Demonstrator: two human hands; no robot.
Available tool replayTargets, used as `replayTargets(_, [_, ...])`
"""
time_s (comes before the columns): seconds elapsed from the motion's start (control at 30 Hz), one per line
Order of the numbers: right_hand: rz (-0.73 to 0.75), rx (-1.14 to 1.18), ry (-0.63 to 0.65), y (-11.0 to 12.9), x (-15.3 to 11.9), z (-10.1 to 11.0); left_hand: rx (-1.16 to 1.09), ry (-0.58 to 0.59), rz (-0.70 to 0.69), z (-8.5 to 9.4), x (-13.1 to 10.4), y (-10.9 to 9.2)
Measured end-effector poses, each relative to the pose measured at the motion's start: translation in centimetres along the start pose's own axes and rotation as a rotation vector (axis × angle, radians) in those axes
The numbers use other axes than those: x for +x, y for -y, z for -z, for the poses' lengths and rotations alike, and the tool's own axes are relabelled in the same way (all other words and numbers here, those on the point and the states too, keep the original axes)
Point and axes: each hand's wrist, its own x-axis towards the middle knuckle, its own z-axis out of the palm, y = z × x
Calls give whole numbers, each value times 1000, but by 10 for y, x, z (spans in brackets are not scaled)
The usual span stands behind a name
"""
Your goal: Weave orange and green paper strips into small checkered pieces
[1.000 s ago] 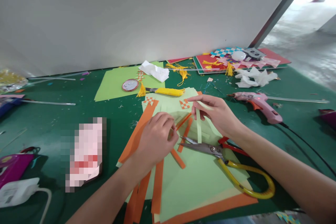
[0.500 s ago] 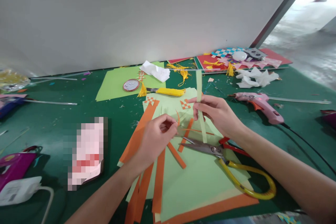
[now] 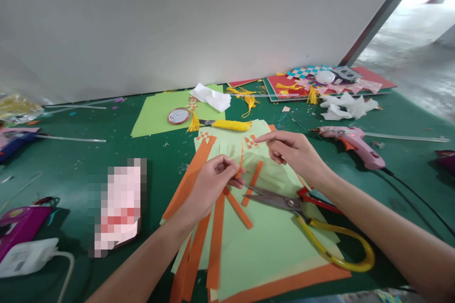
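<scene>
My left hand (image 3: 216, 175) is closed in a pinch on a thin orange paper strip (image 3: 242, 151) that sticks up from the fingertips. My right hand (image 3: 293, 149) is open, its index finger stretched out to the edge of a small orange-and-white woven paper piece (image 3: 250, 141); the other fingers curl loosely with nothing visible in them. Under both hands lie pale green paper sheets (image 3: 263, 246). Scissors (image 3: 284, 201) with one yellow and one red handle rest on the sheets below my right hand. Short orange strips (image 3: 239, 208) lie beside the blades. Pale green strips (image 3: 272, 180) lie between the hands, partly blurred.
A yellow utility knife (image 3: 231, 125) lies behind the sheets, near a round tin lid (image 3: 178, 116) and crumpled white tissue (image 3: 211, 97). To the right is a pink glue gun (image 3: 355, 144) with its cable. A phone (image 3: 121, 203), blurred out, lies at left on the green table (image 3: 78, 165).
The upright pale green strip has left my right hand, whose index finger now reaches out. The orange strip at my left fingertips stands more upright.
</scene>
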Motion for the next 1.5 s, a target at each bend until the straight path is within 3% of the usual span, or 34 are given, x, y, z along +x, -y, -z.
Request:
replayTargets(0.13, [134, -303, -138, -2, 0, 1, 65, -51, -73, 2, 1, 2])
replayTargets(0.33, [353, -540, -207, -11, 3, 4, 106, -82, -125, 5, 1, 2])
replayTargets(0.6, [442, -659, -287, -8, 3, 10, 180, -217, -215, 7, 2, 2])
replayTargets(0.83, [474, -719, -372, -3, 3, 19, 450, -292, -395, 7, -3, 3])
replayTargets(1.07, [479, -729, -297, -7, -1, 7, 501, -268, -436, 6, -3, 4])
replayTargets(1.37, [639, -664, -46, -7, -14, -21, 454, -206, -364, 1, -4, 3])
replayTargets(1.5, [518, -471, 71, 0, -19, -24, 390, -167, -301, 1, -4, 3])
